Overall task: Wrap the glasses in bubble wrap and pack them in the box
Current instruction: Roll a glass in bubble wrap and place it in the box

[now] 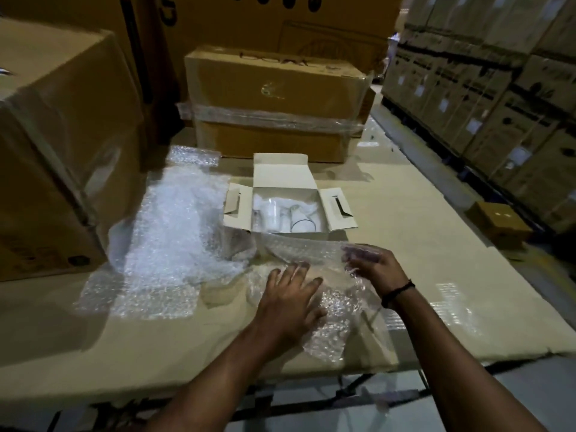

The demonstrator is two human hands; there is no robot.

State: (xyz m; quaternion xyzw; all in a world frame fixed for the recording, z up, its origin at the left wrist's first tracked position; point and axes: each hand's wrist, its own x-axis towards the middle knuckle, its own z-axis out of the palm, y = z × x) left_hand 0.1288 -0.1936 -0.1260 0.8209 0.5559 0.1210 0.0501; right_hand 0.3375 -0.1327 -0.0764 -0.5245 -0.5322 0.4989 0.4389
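1. My left grip (290, 294) lies spread flat, pressing the wrap (333, 310) onto the bench (436, 275).
2. My right grip (371, 266) has its fingers under the sheet's far edge; I cannot tell whether they pinch it.
3. The glasses (299, 224) lie in the open box (280, 173), just beyond both grips.
4. Risks: reaching in carelessly could knock the glasses together. The slick sheet could also slide off the bench edge nearest me once my left grip lifts.

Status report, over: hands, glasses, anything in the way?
Left hand flat on bubble wrap sheet. Right hand behind its raised edge, grip unclear. Glasses lying in open box. Nothing blocking the box.
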